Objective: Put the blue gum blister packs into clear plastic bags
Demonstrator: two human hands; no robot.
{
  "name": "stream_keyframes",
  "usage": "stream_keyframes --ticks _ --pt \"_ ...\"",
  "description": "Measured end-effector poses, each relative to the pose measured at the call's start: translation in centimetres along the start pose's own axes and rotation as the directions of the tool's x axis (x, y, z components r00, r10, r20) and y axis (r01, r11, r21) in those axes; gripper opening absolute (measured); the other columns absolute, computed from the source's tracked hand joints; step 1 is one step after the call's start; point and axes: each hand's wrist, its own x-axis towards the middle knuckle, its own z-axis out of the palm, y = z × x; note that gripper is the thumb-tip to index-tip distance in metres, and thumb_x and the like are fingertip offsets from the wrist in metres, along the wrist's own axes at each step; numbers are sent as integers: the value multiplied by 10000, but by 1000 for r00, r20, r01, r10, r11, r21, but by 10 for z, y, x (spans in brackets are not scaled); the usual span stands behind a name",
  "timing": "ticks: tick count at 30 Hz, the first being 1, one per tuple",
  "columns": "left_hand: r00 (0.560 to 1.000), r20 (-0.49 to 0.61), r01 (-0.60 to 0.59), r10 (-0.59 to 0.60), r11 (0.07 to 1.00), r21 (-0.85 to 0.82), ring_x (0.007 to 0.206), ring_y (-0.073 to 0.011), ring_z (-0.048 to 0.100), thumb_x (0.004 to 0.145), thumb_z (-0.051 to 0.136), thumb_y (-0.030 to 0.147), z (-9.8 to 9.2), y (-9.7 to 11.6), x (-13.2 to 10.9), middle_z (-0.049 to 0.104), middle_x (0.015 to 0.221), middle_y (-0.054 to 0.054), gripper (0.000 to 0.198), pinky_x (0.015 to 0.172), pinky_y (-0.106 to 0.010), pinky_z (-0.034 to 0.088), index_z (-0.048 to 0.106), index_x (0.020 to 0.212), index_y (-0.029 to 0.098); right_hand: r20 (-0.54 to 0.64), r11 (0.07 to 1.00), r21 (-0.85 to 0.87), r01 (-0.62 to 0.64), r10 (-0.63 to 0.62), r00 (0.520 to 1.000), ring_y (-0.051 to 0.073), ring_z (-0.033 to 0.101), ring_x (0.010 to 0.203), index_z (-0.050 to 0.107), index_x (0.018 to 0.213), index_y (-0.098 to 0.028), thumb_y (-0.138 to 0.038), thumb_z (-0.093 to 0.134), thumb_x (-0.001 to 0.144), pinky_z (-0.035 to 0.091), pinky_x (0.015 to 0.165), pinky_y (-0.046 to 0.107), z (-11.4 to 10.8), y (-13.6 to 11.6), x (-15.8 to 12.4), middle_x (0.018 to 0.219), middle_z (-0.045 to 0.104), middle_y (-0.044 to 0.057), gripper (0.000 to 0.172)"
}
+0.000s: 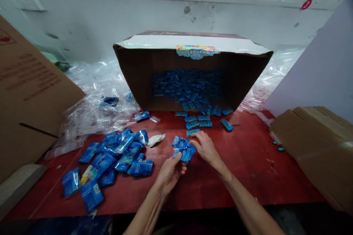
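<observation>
My left hand (168, 172) pinches a small stack of blue packets (183, 148) just above the red table (242, 176). My right hand (205, 147) rests beside them with its fingers stretched toward a small blue blister strip (193, 132) lying on the table. More blue blister strips (197, 122) spill from a brown cardboard box (242, 77) tipped on its side behind them. A heap of filled blue packets (116, 154) lies to the left of my left hand.
Clear plastic bags (93, 110) are piled at the back left, and a small white lump (156, 139) lies near the heap. A flat cardboard sheet (30, 95) leans at left. Another cardboard box (317, 143) stands at right, beside a white panel (322, 69).
</observation>
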Motion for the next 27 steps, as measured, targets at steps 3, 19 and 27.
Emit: stream_keyframes --ticks 3,19,27 --pt "998 -36 47 -48 999 -25 407 -81 523 698 587 316 -2 1 -1 570 498 -8 208 375 -158 375 533 646 122 -86 933 -358 -49 19 996 212 450 942 524 991 -232 -257 516 777 335 757 308 -7 11 21 1058 513 63 215" --pt "972 -223 53 -81 990 -128 382 -86 535 738 548 294 -7 -2 0 582 465 -12 179 366 -159 403 522 683 126 34 996 92 9 -13 999 128 507 755 487 930 -190 -243 529 727 395 664 225 -21 11 -12 860 542 -5 214" --pt "979 -202 -33 18 997 -73 415 -88 543 688 597 328 -5 -5 -1 584 483 -10 218 383 -163 397 537 666 119 26 977 215 -5 -1 1000 139 510 737 561 896 -195 -207 572 679 394 683 248 -26 -21 -43 824 543 0 218"
